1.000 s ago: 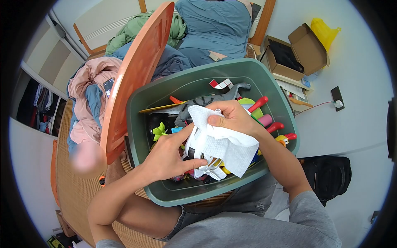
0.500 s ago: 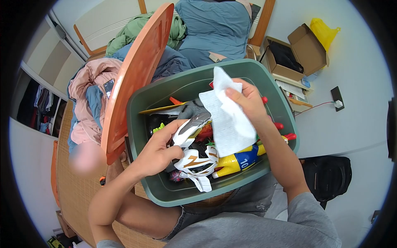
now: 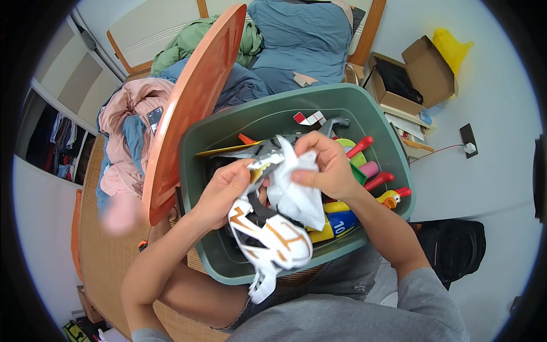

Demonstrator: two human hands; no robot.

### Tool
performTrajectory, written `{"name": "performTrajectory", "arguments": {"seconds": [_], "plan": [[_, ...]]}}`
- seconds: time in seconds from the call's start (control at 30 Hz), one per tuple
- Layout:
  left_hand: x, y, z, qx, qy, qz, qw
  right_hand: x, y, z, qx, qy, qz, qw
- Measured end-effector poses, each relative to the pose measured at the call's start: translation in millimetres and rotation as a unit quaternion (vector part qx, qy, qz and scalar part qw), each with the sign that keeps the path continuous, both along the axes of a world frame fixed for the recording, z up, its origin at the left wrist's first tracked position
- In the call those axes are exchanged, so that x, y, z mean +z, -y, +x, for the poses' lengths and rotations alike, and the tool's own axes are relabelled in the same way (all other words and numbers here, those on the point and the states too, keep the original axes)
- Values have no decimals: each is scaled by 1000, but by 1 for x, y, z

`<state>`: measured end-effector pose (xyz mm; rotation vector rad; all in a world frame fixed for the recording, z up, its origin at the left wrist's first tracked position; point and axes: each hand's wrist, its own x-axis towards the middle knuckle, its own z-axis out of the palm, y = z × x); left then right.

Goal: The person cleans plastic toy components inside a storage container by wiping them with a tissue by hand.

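Observation:
Over the green bin (image 3: 296,97), my left hand (image 3: 223,191) grips a white toy (image 3: 279,242) with gold and black markings, its larger part hanging toward the bin's near edge. My right hand (image 3: 327,168) pinches a white cloth (image 3: 296,196), which lies against the upper part of the toy. Below and to the right of the cloth, a yellow toy with a blue number 10 shirt (image 3: 340,223) lies in the bin. Several red-handled items (image 3: 380,181), a pink cylinder (image 3: 369,169) and a red and white block toy (image 3: 309,118) are also inside.
An orange lid (image 3: 196,114) stands upright at the bin's left. Behind are blue and green bedding (image 3: 302,40), with pink cloth (image 3: 134,108) and a phone (image 3: 154,118) to the left. An open cardboard box (image 3: 399,85) and a black backpack (image 3: 450,248) are on the right.
The white toy has been turned and lifted toward the bin's near edge. My right hand has brought the cloth down and left, back against the toy. The view has shifted slightly.

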<state>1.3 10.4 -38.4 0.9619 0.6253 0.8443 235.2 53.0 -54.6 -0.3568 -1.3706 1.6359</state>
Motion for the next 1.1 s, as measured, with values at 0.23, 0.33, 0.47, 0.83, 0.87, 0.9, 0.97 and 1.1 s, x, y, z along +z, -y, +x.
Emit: {"name": "performTrajectory", "arguments": {"seconds": [0.23,0.33,0.47,0.83,0.87,0.9,0.97,1.1], "plan": [[-14,-2,6,39,-29,32,998,-7,6,-14,-73,207,311,925],[-11,-4,8,4,-111,184,977,-9,7,-13,-91,225,344,907],[-6,-5,4,-17,-141,258,955,-2,9,-7,-20,239,309,920],[-19,-17,-1,63,-164,255,951,-11,12,-17,-124,285,364,878],[-18,-16,0,68,-164,234,956,-12,11,-18,-116,275,351,887],[-16,-15,2,65,-164,234,956,-13,10,-18,-110,265,337,897],[-15,-12,9,116,-179,175,961,-18,8,-19,-68,253,332,906],[-25,-15,8,145,-176,113,967,-19,8,-17,67,267,294,915]]}}
